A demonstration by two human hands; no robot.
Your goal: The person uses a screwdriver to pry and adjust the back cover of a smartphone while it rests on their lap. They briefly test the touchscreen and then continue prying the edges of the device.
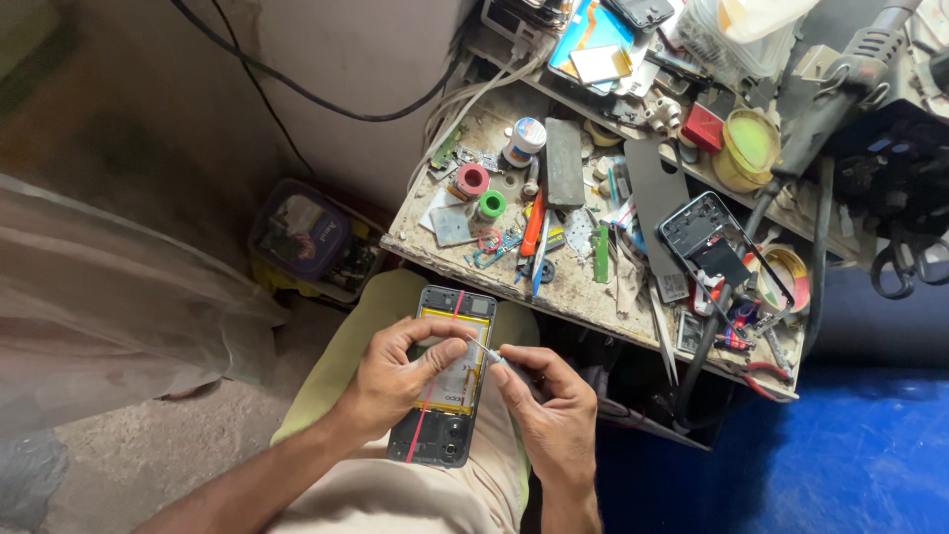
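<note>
Phone: opened phone (445,381), back cover off, lies along my lap just below the counter (583,292) edge; yellow battery framed by red strips, camera end toward me.
Left hand: my left hand (395,381) is curled around the phone's left side, thumb pressed across the battery, fingers closed under the body.
Right hand: my right hand (549,410) is pinched shut on a thin metal tool (486,353), its tip touching the phone's right edge beside my left thumb.
Slip risk: I judge the tip could skid off the edge and scratch the board or jab my thumb, since thumb and tip sit almost touching.
Battery risk: pushing a sharp tip too hard near the battery could pierce or bend it.
Drop risk: the phone rests only on my knee and one hand; a jerk could tip it to the floor.
Clutter risk: the second opened phone (707,237) on the counter, up and right of mine, sits near the front edge among loose tools.
Labelled things, placed from my phone: white round tub with blue label (524,138) straight above; pink reel (473,180) and green reel (491,205) just above the counter edge; round yellow tin (748,148) far up right; dark plastic box with a label (301,232) on the floor to the upper left.
</note>
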